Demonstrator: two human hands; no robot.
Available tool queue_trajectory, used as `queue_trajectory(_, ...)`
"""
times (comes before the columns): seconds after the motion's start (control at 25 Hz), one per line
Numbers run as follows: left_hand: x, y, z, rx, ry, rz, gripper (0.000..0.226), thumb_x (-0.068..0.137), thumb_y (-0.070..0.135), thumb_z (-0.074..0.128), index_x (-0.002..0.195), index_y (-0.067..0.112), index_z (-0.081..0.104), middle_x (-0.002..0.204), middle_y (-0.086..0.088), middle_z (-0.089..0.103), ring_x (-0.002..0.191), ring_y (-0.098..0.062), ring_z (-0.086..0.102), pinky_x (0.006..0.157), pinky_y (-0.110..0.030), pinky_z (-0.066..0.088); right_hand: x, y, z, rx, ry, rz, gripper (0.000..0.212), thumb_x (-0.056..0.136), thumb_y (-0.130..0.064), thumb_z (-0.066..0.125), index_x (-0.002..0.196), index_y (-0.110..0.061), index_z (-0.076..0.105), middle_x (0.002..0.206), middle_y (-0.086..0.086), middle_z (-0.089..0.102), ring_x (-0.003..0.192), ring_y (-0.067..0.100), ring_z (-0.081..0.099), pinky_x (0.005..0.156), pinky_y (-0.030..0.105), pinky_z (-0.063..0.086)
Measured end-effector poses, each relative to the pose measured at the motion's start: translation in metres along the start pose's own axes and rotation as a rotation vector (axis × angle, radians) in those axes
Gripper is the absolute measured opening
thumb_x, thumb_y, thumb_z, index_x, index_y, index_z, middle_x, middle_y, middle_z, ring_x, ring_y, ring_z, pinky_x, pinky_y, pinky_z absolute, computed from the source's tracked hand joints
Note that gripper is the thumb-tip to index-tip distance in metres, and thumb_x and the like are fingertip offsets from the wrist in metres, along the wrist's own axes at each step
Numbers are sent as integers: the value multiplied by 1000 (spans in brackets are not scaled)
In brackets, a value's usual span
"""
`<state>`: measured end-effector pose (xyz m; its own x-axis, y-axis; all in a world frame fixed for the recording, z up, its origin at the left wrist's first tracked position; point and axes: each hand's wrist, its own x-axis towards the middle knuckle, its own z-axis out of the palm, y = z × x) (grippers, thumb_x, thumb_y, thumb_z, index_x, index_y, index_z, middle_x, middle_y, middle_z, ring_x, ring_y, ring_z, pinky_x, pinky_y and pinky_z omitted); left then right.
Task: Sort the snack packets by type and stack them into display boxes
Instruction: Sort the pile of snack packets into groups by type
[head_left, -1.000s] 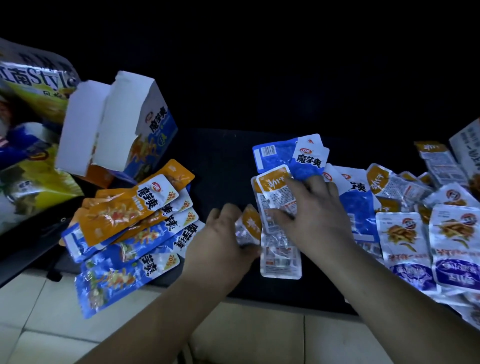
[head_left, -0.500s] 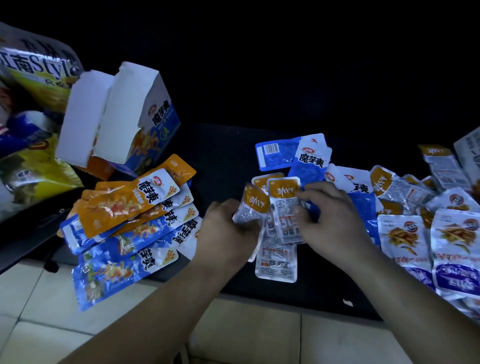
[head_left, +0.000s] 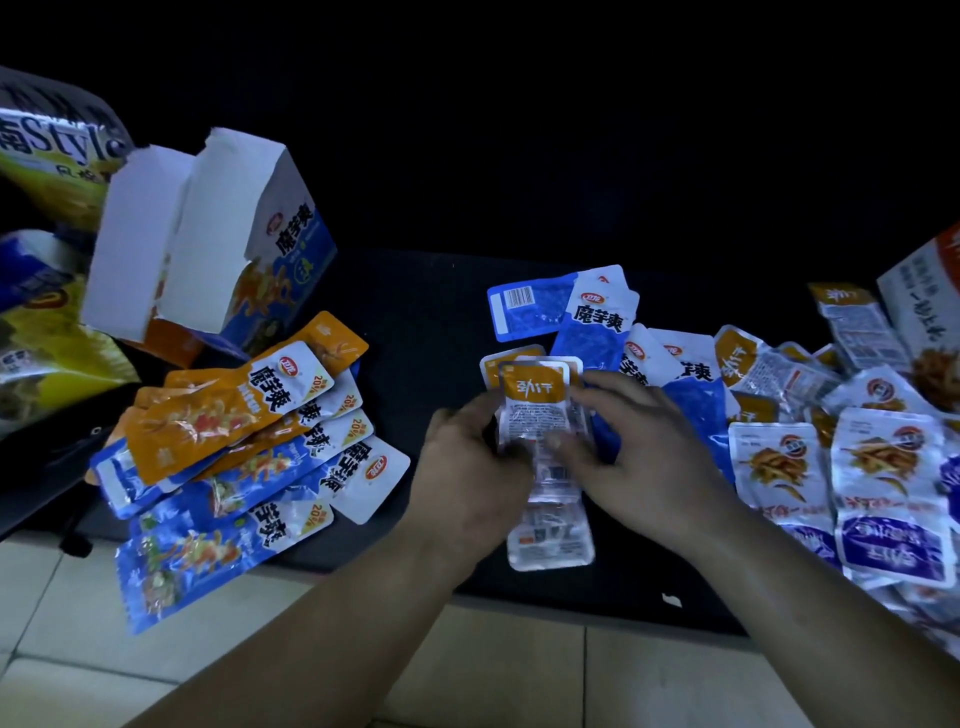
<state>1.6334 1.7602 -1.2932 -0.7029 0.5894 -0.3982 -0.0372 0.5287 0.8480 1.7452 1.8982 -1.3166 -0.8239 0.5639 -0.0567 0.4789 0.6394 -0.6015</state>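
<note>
The near edge of the dark tabletop runs across the lower frame, with pale floor tiles below it; the one bare strip lies at centre, between a fan of long orange and blue packets at left and the hands; the fan's lowest blue packets hang out past the table edge. The room behind is black and shows nothing.

At centre the left hand curls round the left edge of a stack of orange-topped packets, and the right hand pinches its right side, thumb on the front; the stack stands raised over a clear packet lying flat on the table. Blue packets lie just behind, touching the stack's right side; a heap of white packets crowds the right of the frame, beside a box at the right edge. An open display box leans at upper left, with large snack bags beyond it; a small white scrap sits near the table edge.
</note>
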Motion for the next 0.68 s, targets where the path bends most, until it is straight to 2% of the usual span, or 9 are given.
queue_trajectory(0.08, 1, 5, 3, -153, -5, -49, 60, 91, -2, 49, 124, 45, 68, 105, 5, 78, 84, -23, 74, 73, -43, 64, -2, 2, 5, -59, 7, -20, 60, 89, -48, 74, 143, -28, 58, 149, -13, 49, 133, 18, 41, 102, 28, 32)
queue_trajectory(0.16, -1, 10, 3, -328, 42, -119, 56, 92, -13, 51, 121, 30, 70, 95, 9, 79, 81, -16, 76, 64, -32, 63, -3, 4, 8, -64, 21, -9, 65, 87, -46, 77, 145, -26, 55, 149, -12, 50, 133, 19, 42, 104, 32, 36)
queue_trajectory(0.2, 1, 8, 3, -394, 85, -164, 47, 93, -12, 56, 121, 23, 67, 95, 6, 79, 82, -14, 76, 67, -31, 62, -3, 3, 8, -47, 33, -3, 67, 86, -45, 78, 146, -26, 53, 148, -12, 51, 132, 18, 43, 104, 32, 37)
queue_trajectory(0.28, 7, 0, 0, -498, 144, -255, 43, 92, 0, 68, 131, 19, 60, 104, 1, 76, 95, -20, 75, 87, -45, 62, -1, 3, 7, -11, 44, 2, 74, 85, -43, 79, 150, -26, 48, 147, -12, 52, 131, 16, 42, 101, 29, 32)
queue_trajectory(0.36, 9, -2, 0, -561, 73, -264, 33, 95, 8, 69, 127, 17, 65, 109, -4, 78, 102, -27, 75, 95, -53, 58, -3, 3, 6, 6, 43, -8, 76, 85, -41, 79, 152, -27, 46, 147, -11, 52, 131, 17, 43, 101, 29, 31)
queue_trajectory(0.44, 6, 6, 3, -524, -14, -200, 19, 100, 10, 63, 116, 17, 72, 104, -3, 79, 99, -24, 76, 88, -44, 62, -5, 2, 5, 19, 32, -10, 76, 87, -41, 78, 153, -27, 45, 149, -12, 51, 132, 15, 41, 102, 30, 33)
queue_trajectory(0.56, 4, 11, 8, -363, 26, -77, 19, 102, 8, 61, 110, 20, 73, 97, 3, 79, 87, -15, 77, 68, -24, 61, -3, 3, -2, 54, -28, 21, 74, 89, -43, 75, 155, -31, 42, 152, -17, 45, 135, 9, 37, 105, 28, 33)
queue_trajectory(0.64, 3, 11, 1, -358, 81, -36, 19, 101, 4, 60, 109, 17, 73, 97, 3, 80, 86, -15, 77, 64, -21, 59, -5, -2, -10, 180, -40, 50, 65, 90, -40, 73, 151, -35, 47, 148, -22, 44, 133, 6, 43, 107, 33, 43)
queue_trajectory(0.68, 2, 9, -8, -363, 134, -14, 19, 102, 4, 59, 109, 16, 72, 97, 4, 80, 86, -14, 77, 64, -20, 58, -8, -6, -13, 233, 17, 51, 57, 91, -35, 72, 145, -33, 54, 142, -21, 46, 127, 7, 50, 103, 37, 50)
